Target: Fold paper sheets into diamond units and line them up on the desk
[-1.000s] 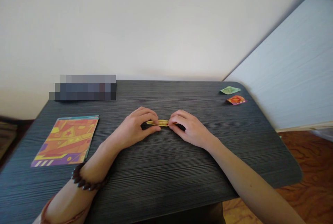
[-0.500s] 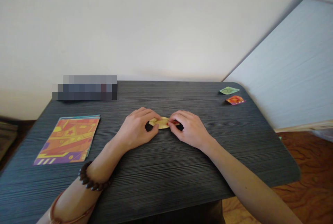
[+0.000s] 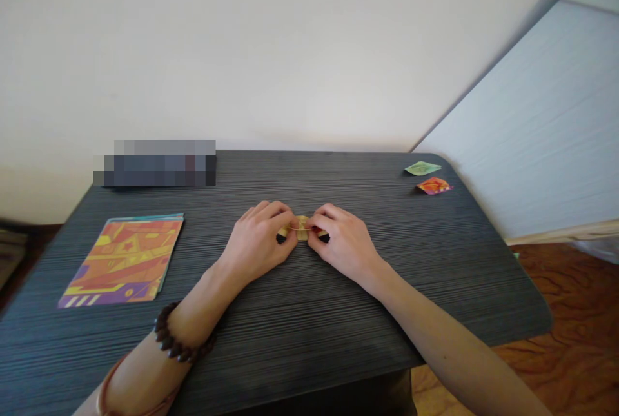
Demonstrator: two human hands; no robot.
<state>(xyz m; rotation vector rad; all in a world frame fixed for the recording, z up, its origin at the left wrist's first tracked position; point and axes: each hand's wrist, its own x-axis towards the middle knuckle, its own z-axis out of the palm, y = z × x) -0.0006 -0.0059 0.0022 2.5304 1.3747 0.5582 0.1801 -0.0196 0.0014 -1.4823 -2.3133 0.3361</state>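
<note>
A small folded piece of yellow paper (image 3: 302, 227) with a bit of red lies at the middle of the dark striped table (image 3: 309, 313). My left hand (image 3: 258, 242) pinches its left end with curled fingers. My right hand (image 3: 338, 242) pinches its right end the same way. The two hands almost meet, and most of the paper is hidden between the fingertips. A dark bead bracelet (image 3: 180, 340) sits on my left wrist.
A stack of patterned orange and purple paper sheets (image 3: 123, 261) lies at the left. A green folded paper (image 3: 423, 168) and an orange folded paper (image 3: 434, 186) rest at the far right corner. A blurred dark object (image 3: 155, 163) sits at the back left. A pale slanted panel (image 3: 532, 138) stands to the right.
My hands have drawn closer together. The paper, a long thin strip a second ago, opened wider, and now shows as a short bunched piece between my fingertips.
</note>
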